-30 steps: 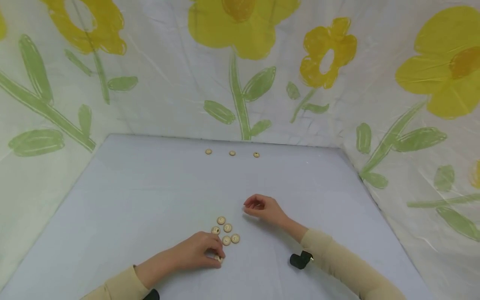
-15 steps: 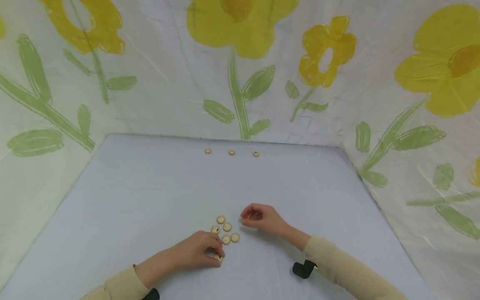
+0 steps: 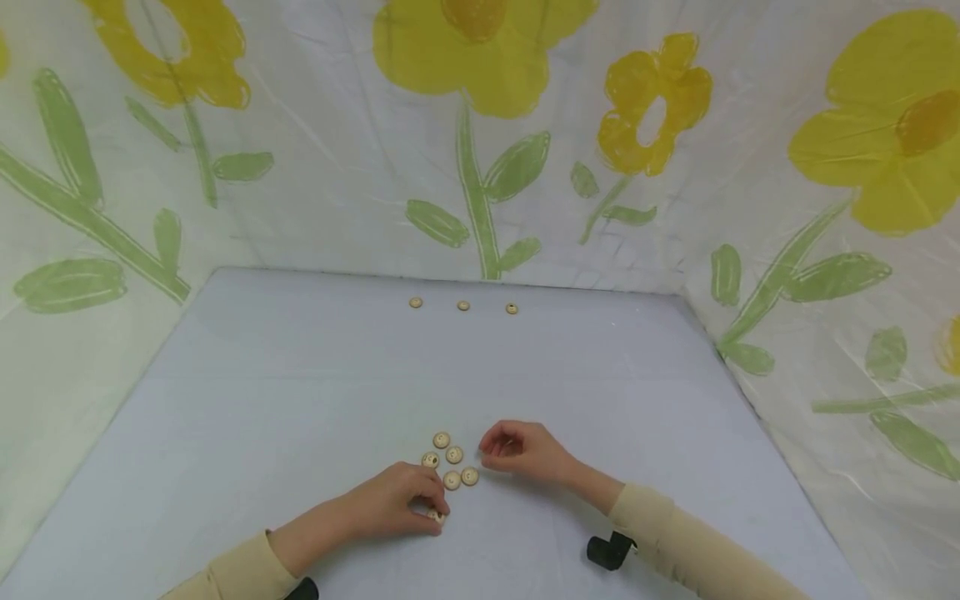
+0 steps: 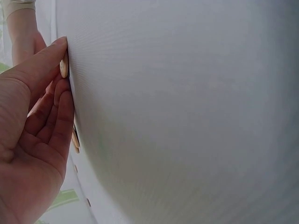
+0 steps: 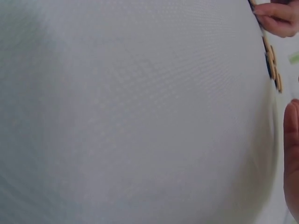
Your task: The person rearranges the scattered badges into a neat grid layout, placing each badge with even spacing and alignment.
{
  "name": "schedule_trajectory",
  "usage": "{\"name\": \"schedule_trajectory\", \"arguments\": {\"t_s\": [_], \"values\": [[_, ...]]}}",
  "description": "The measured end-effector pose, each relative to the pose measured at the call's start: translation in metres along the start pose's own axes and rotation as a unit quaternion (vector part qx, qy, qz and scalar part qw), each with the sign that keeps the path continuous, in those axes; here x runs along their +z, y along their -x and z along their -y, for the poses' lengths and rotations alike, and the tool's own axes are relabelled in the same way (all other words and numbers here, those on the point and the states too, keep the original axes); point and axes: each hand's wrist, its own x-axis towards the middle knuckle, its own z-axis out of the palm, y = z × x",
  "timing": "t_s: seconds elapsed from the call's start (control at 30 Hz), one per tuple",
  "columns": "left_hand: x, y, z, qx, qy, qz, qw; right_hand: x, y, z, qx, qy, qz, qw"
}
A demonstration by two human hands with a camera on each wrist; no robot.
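Observation:
My left hand (image 3: 397, 500) rests low on the table and pinches a small round wooden disc (image 3: 437, 517) between thumb and fingers. In the left wrist view this disc (image 4: 64, 66) stands at the tabletop, between thumb tip and fingertips. Just beyond that hand lies a loose cluster of several similar pale discs (image 3: 453, 455) with dark markings on top. My right hand (image 3: 528, 450) hovers close to the right of the cluster, fingers loosely curled with nothing in them. In the right wrist view, part of the right hand (image 5: 292, 154) shows at the right edge.
A row of 3 wooden discs (image 3: 463, 306) lies near the far edge of the pale tabletop (image 3: 300, 358). Behind and beside the table hangs a white cloth (image 3: 322, 167) printed with yellow flowers. A black wrist device (image 3: 609, 552) sits under the right sleeve.
My right hand has come toward me and slightly left, from beyond the cluster to beside it. The left hand keeps its pinch on the disc and has not moved; the discs stay put.

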Motion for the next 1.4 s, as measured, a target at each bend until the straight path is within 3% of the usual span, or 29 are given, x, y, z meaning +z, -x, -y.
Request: {"name": "schedule_trajectory", "arguments": {"t_s": [0.4,0.83,1.1,1.4], "values": [[-0.001,0.000,-0.003,-0.002,-0.001,-0.002,1.0000,0.002,0.005,0.008,-0.054,0.023,0.034,0.9977],[0.001,0.000,0.000,0.032,-0.026,-0.015,0.9990,0.008,0.005,0.003,-0.129,0.092,0.037,0.9866],[0.001,0.001,-0.002,0.036,-0.030,-0.016,0.9987,0.011,0.004,0.010,-0.129,0.130,0.041,0.9822],[0.001,0.000,-0.002,0.019,-0.034,-0.010,0.9992,0.013,0.001,0.011,-0.144,0.150,0.040,0.9772]]}}
